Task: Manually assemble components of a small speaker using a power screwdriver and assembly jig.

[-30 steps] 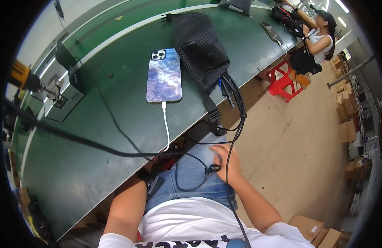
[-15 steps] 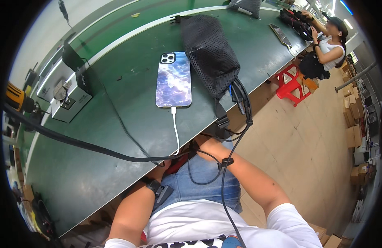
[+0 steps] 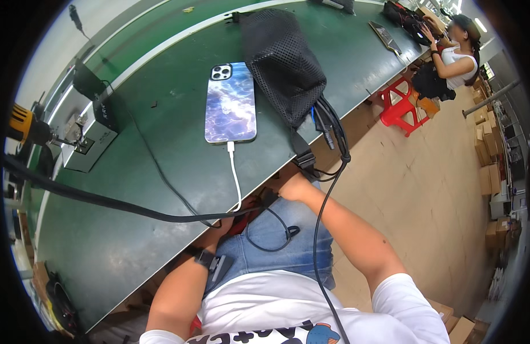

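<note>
Far left on the green table: a grey metal box, a thick black cable running across toward the edge. Left hand sits under the table edge, mostly hidden; grip cannot be told. Phone lies flat, back up, further in on the table, well apart from both hands, white charging cord trailing off the edge between them. Right hand also tucked at the edge below the black mesh bag; fingers hidden, grip unclear.
</note>
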Demonstrator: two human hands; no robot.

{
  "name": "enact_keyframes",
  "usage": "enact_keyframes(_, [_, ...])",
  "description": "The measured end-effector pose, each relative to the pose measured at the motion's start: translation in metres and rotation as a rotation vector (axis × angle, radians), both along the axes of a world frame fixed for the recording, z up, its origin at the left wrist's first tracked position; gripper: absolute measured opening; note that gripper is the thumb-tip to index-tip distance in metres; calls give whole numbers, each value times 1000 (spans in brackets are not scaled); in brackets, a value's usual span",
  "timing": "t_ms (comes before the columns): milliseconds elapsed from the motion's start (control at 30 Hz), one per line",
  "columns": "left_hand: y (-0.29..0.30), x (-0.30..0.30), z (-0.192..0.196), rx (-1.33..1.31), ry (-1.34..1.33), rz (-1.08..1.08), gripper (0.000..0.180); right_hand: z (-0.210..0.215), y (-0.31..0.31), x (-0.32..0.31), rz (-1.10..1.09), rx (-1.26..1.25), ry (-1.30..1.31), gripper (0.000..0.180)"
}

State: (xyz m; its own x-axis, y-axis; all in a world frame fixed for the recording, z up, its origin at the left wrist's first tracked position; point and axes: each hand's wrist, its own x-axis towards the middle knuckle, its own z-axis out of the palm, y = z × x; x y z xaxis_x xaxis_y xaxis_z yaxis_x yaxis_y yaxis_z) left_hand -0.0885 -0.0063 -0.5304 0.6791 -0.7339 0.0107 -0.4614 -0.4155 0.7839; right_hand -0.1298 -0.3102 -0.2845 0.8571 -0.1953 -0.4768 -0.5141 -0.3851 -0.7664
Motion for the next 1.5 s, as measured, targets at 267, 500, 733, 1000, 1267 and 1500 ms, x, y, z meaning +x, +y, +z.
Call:
enact_keyframes(267, [-29,-16,289,-125,524,-251,24,-25,17,-11,-508,288,-281,35])
enact_keyframes(500, [35,-32,323,31,152,-99,15,-9,-26,-16,-644,601,-354,29])
enact_keyframes(733, [70,-65,349,-747,824,202,30,-27,-42,0,-915,633,-401,17])
enact_keyframes(1000, [58,-69,337,133,-350,403,10,4,-36,-8,-872,818,-221,10])
enact_keyframes(1267, [42,-72,331,372,-154,497,31,56,-67,-127,293,457,158,29])
enact_keyframes(1500, [6,-67,373,296,184,-284,27,101,-80,-227,169,259,205,32])
